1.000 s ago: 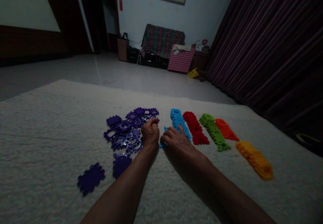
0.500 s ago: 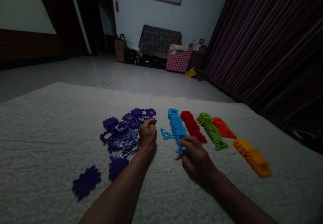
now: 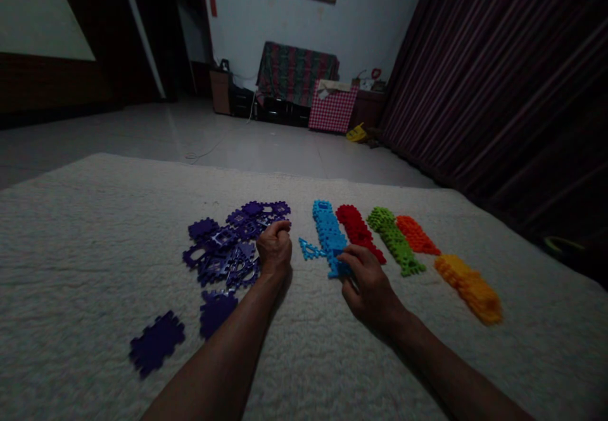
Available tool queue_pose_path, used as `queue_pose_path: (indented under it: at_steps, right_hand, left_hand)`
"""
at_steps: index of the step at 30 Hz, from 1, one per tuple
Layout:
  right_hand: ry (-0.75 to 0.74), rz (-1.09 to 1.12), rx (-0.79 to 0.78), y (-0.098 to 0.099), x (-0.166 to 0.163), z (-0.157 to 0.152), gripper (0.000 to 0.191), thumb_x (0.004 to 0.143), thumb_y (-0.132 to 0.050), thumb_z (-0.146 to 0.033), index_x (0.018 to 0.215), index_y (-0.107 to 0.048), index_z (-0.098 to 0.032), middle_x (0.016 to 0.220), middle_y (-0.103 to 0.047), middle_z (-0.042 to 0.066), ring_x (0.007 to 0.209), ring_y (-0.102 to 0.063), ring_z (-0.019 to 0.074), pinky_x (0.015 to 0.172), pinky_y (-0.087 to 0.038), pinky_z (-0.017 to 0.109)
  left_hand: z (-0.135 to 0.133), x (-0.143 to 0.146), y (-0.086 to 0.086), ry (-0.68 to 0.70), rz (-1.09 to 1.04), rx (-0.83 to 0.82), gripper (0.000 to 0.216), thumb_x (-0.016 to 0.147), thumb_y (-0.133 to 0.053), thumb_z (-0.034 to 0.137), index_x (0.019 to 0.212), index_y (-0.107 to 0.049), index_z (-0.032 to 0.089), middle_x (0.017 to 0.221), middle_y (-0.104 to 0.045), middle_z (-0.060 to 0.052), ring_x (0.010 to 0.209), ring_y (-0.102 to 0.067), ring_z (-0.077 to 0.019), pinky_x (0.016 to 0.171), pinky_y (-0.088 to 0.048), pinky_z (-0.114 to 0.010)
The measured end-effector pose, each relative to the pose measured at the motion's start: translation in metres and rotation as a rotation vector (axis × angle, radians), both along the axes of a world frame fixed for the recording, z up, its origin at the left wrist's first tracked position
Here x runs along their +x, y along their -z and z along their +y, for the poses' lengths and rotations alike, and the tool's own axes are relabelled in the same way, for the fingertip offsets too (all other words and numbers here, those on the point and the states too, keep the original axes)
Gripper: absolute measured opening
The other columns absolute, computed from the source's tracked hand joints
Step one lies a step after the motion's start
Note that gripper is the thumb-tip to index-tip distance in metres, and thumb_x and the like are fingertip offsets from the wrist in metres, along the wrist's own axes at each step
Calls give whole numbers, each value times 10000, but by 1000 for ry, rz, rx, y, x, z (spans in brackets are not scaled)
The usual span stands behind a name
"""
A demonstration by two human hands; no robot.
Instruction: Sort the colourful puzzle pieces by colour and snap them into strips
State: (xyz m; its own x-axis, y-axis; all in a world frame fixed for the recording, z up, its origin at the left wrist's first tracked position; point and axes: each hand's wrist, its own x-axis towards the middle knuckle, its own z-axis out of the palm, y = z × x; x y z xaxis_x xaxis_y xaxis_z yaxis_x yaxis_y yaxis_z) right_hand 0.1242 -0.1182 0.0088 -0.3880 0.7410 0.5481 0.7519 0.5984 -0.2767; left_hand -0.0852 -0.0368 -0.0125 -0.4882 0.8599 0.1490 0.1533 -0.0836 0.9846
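Rests the left hand (image 3: 274, 248) as a tight fist, fingers curled in, touching the purple pieces (image 3: 223, 251) just left of the knuckles. Sets the right hand (image 3: 369, 285) with bunched fingertips (image 3: 345, 255) on the near end of the blue row (image 3: 327, 234); cannot tell whether pinching or only pressing. Shows a loose blue piece (image 3: 308, 250) between both hands' fingers, and a red row (image 3: 357, 231) just right of the right fingertips.

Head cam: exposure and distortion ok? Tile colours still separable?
Head view: underexposed, corners darkest, far wall brightest. Wide-angle stretch along the curtain. Purple pile sinks into shadow beside the left hand; blue row at the right hand reads clearly.
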Motion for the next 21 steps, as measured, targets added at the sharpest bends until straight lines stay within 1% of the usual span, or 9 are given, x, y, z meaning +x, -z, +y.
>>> queue_pose_path:
  at_steps: [7,11,13,16,19,21]
  right_hand:
    - [-8,-45,44,1,2,0,476,751,-528,-23,1198,-570,-181,1243,-543,150,1180,-518,310,1009,-451,487]
    - [-55,-82,96,-4,-3,-3,398,795,-553,-70,1176,-597,-173,1215,-585,150,1135,-533,306,980,-440,485]
    - [-83,-124,92,-9,-12,-3,336,842,-552,-98,1163,-604,-183,1189,-619,134,1113,-539,294,998,-416,494]
    - [-74,-231,25,-21,-33,4,250,911,-528,-133,1135,-614,-203,1148,-662,104,1114,-538,285,1071,-341,535]
    - [0,-347,-69,-30,-56,15,170,946,-505,-137,1031,-636,-205,1057,-685,90,1118,-533,288,1111,-279,572]
    - [46,-398,-94,-32,-66,23,158,945,-509,-122,976,-636,-211,1011,-681,82,1121,-528,287,1129,-243,588]
  left_hand:
    - [1,-1,1,0,18,7,330,707,-461,169,827,-765,217,846,-765,-24,801,-709,-192,733,-582,-301]
    - [2,0,4,-3,3,14,336,707,-459,176,836,-767,218,834,-761,-25,797,-709,-192,726,-580,-300]
    - [3,0,5,-4,-2,19,335,706,-458,178,834,-765,212,829,-760,-26,795,-708,-193,723,-579,-303]
    - [3,0,5,-6,-1,29,333,706,-456,176,832,-762,207,827,-761,-28,794,-707,-197,725,-577,-309]
    - [3,1,4,-10,-9,23,333,709,-456,170,831,-763,211,827,-760,-27,788,-707,-193,723,-574,-304]
    - [2,1,2,-14,-17,13,329,708,-457,162,819,-762,214,815,-757,-25,777,-706,-189,723,-571,-300]
